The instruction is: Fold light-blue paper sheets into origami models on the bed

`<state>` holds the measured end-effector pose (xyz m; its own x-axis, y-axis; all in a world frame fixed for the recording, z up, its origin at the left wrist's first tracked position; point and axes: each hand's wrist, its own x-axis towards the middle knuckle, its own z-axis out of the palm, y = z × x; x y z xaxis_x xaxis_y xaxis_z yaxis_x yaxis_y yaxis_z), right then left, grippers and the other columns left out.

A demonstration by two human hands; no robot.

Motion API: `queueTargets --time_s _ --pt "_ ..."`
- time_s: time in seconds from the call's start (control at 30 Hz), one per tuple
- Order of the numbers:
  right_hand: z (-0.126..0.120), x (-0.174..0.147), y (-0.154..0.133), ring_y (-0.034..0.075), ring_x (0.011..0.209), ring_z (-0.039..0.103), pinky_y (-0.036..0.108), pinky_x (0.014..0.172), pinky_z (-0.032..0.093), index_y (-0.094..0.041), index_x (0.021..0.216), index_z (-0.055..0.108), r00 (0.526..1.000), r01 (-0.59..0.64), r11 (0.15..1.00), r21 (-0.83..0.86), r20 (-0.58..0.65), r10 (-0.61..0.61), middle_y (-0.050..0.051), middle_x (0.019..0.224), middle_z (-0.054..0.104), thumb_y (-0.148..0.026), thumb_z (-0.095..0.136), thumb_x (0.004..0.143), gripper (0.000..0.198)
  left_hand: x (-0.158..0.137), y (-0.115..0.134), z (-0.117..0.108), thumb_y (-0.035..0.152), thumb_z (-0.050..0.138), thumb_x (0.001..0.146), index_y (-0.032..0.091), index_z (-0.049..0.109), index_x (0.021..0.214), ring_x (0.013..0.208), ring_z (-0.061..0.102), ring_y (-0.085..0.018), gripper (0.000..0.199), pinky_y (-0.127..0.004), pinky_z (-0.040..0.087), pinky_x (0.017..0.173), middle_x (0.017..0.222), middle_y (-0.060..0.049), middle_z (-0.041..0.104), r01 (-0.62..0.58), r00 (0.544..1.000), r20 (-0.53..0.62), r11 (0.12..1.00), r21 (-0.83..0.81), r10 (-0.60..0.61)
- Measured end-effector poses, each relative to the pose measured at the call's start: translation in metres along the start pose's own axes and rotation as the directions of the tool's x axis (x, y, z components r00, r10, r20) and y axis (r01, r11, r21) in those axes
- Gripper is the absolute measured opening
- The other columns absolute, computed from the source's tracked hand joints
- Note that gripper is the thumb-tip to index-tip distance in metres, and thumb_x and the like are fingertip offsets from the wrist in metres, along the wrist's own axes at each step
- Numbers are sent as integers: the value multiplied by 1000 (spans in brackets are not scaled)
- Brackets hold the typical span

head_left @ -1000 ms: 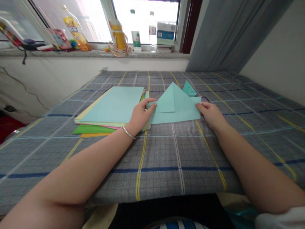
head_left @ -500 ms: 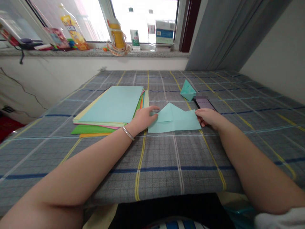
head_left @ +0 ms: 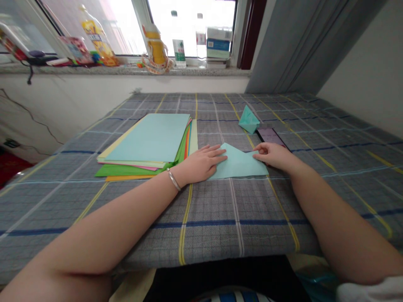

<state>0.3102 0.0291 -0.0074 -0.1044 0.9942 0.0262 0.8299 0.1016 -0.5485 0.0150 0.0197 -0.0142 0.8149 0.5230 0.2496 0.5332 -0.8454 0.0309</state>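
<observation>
A light blue-green sheet of paper (head_left: 237, 163), partly folded with a peak at its far edge, lies on the checked cloth in front of me. My left hand (head_left: 204, 163), with a silver bangle at the wrist, is spread flat over the sheet's left part and hides it. At the sheet's upper right edge, my right hand (head_left: 273, 155) pinches the paper between thumb and fingers. Beyond the right hand stands a folded teal paper shape (head_left: 249, 121), beside a phone (head_left: 270, 136) partly covered by that hand.
Left of the sheet lies a stack of coloured paper (head_left: 149, 138), pale blue on top. A grey checked cloth (head_left: 210, 235) covers the table. Bottles, a tube (head_left: 179, 54) and boxes (head_left: 218, 46) line the windowsill at the back. A grey curtain (head_left: 292, 46) hangs at right.
My left hand has moved right onto the sheet and flattened there. The right hand has shifted slightly left along the paper's edge. The sheet has moved a little towards me.
</observation>
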Motion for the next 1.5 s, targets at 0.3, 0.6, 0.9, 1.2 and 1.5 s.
queueTargets --time_s 0.3,0.6,0.9,1.2,1.5 --pt "14 -10 -27 27 116 56 44 105 37 -25 107 71 825 564 825 -36 -21 -565 8 121 65 -31 68 79 29 0 9 0 30 44 96 23 52 138 133 43 -30 44 -50 35 109 143 -9 52 -72 997 17 997 26 71" --pt "18 -21 -35 27 110 58 42 97 46 -21 113 63 826 542 836 -82 232 -513 9 116 65 -43 77 68 52 2 13 -14 51 49 93 17 57 132 117 52 -26 52 -40 38 106 131 -11 58 -99 990 99 995 -14 100" --pt "11 -24 -41 22 107 63 36 99 44 -21 103 73 718 688 720 -90 232 -656 6 111 71 -18 56 82 28 1 22 -18 56 53 89 25 63 127 106 57 -27 50 -42 43 96 121 -10 62 -16 996 89 999 51 12" --pt "9 -15 -29 23 88 68 33 78 50 -22 94 76 874 485 855 -183 96 -476 5 94 75 -33 56 88 24 9 20 -22 40 44 97 17 72 84 83 63 -19 38 -30 46 77 84 -6 70 318 946 77 948 -27 -316" --pt "16 -3 -22 28 99 66 39 83 49 -20 100 75 953 297 933 -202 10 -302 8 105 75 -43 58 88 31 11 7 -7 34 54 93 16 66 89 86 61 -20 22 -30 46 78 91 -6 66 460 886 -11 881 -112 -464"
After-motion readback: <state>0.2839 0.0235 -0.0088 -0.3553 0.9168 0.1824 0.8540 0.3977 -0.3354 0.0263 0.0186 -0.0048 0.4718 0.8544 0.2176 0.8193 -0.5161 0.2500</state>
